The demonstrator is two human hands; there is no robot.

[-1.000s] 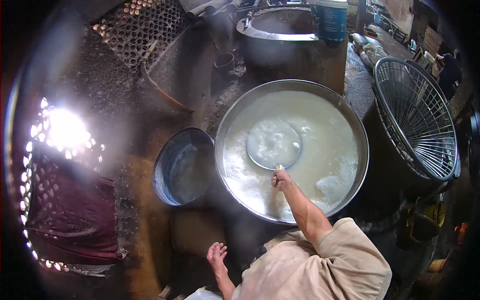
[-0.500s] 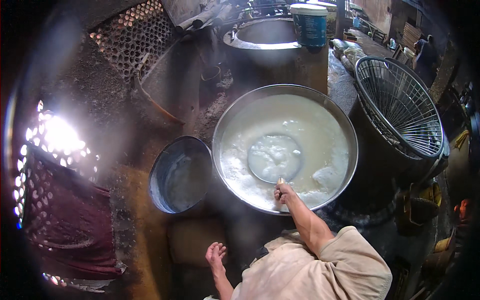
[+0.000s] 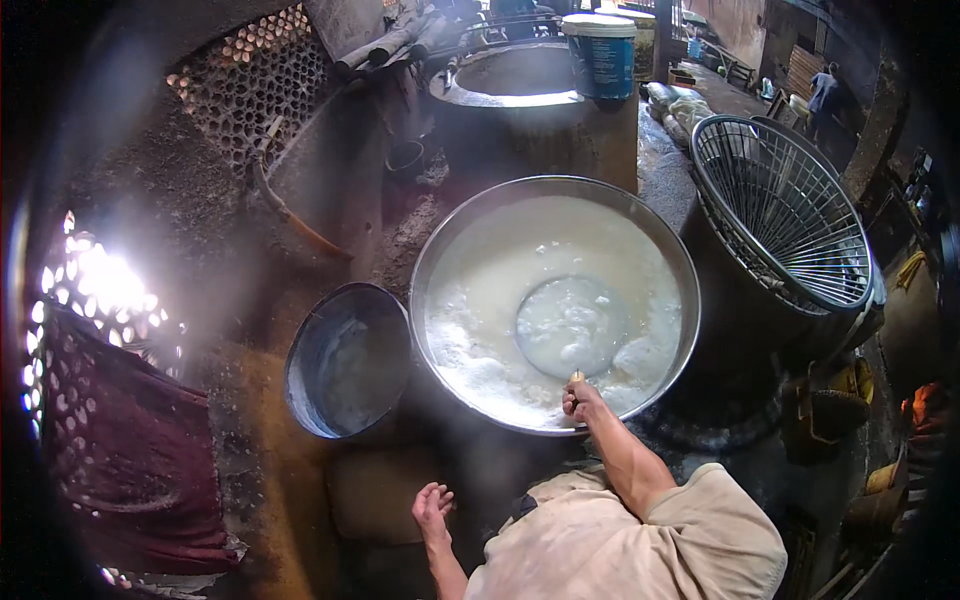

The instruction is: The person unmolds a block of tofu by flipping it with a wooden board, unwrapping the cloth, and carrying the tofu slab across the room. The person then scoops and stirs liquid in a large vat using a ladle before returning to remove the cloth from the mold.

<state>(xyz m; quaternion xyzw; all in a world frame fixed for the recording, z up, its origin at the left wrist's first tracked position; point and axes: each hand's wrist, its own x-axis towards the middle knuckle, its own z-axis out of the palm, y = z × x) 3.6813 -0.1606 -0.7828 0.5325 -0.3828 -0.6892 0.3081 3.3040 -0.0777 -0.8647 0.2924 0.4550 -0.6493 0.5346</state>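
Nr pan rim [image 3: 520, 427], R hand [image 3: 582, 399] holds skimmer [image 3: 572, 326].

Loose beige shirt [image 3: 600, 545], cloth creased, tone uneven with paler patches. Right sleeve [image 3: 722, 525] short, wide, softly folded. Both forearms bare; left hand [image 3: 432, 505], right hand [image 3: 582, 401] ungloved.

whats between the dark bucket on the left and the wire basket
A wide metal pan of whitish liquid lies between the bucket and the wire basket, as the head view shows; the right hand holds a round hooped tool in it.
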